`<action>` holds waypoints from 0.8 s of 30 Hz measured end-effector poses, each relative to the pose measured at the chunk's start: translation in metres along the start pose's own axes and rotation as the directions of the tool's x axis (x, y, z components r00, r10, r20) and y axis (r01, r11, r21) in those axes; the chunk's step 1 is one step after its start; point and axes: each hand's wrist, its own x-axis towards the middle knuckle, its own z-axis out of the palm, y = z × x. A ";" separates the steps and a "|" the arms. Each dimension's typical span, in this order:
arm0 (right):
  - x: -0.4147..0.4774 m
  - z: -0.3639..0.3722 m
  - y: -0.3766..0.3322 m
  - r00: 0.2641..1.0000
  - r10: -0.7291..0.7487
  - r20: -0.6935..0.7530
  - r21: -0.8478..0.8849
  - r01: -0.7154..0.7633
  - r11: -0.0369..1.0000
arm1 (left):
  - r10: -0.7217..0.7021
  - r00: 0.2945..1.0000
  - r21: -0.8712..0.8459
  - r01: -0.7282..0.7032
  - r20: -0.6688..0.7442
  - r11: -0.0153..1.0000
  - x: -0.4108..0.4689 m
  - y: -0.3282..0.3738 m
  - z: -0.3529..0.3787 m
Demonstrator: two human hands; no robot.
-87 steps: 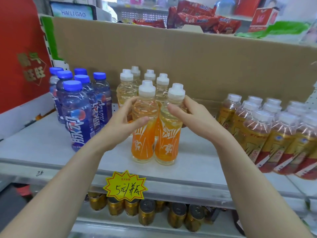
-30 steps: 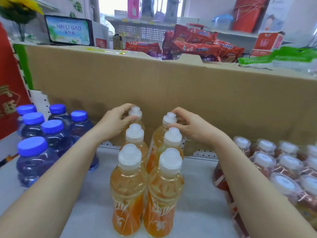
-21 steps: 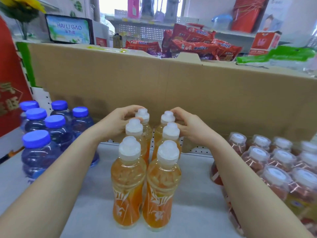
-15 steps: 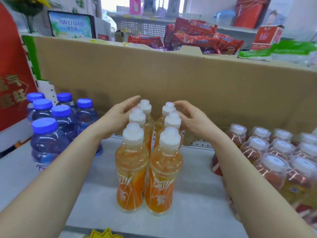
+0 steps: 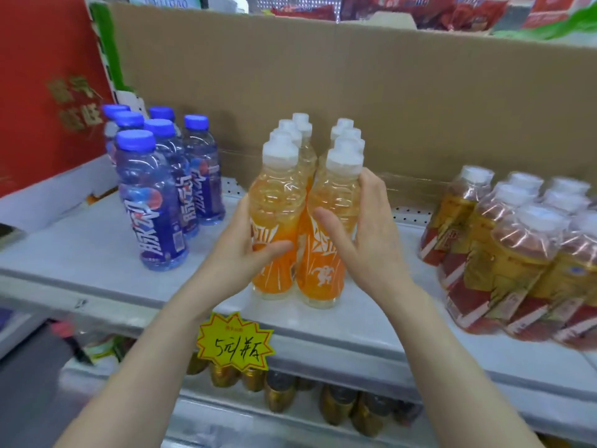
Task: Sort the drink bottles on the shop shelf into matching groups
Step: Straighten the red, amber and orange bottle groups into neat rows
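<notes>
Orange drink bottles with white caps stand in two rows in the middle of the grey shelf (image 5: 97,253). My left hand (image 5: 239,253) wraps the front left orange bottle (image 5: 277,202) at its label. My right hand (image 5: 365,234) cups the front right orange bottle (image 5: 336,195), thumb across its front. Blue-capped bottles with blue labels (image 5: 151,202) stand grouped at the left. Bottles with gold and red labels (image 5: 517,253) are grouped at the right, leaning slightly.
A tall cardboard panel (image 5: 387,108) closes the back of the shelf, and a red board (image 5: 42,92) stands at the left. A yellow price tag (image 5: 235,342) hangs on the shelf's front edge. Gold-lidded cans (image 5: 281,389) fill the shelf below.
Both hands came forward from the caps of the back orange bottles to the bodies of the front pair. The camera view dropped lower and pulled back.
</notes>
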 end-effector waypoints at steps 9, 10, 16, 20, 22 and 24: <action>-0.006 0.001 0.002 0.999 -0.020 -0.044 0.006 0.021 1.000 | 0.026 0.991 0.248 0.008 -0.132 0.969 -0.017 -0.003 -0.013; -0.007 0.000 0.001 0.998 -0.010 -0.059 -0.014 0.009 1.000 | 0.114 0.964 0.358 -0.022 -0.239 0.934 -0.021 0.000 -0.023; 0.005 -0.002 -0.054 0.861 -0.195 -0.469 -0.210 0.106 0.972 | 0.273 0.783 0.497 0.053 -0.559 0.866 0.005 -0.011 -0.130; 0.032 0.047 -0.118 0.820 -0.332 -0.466 -0.247 0.239 0.939 | 0.100 0.939 0.500 0.083 -0.329 0.862 0.027 -0.019 -0.165; 0.050 0.086 -0.139 0.853 -0.342 -0.393 -0.220 0.274 0.936 | 0.138 0.945 0.504 0.032 -0.296 0.863 0.025 -0.026 -0.184; 0.074 0.123 -0.149 0.937 -0.226 -0.266 -0.144 0.193 0.970 | 0.151 0.944 0.479 0.009 -0.294 0.878 0.022 -0.032 -0.206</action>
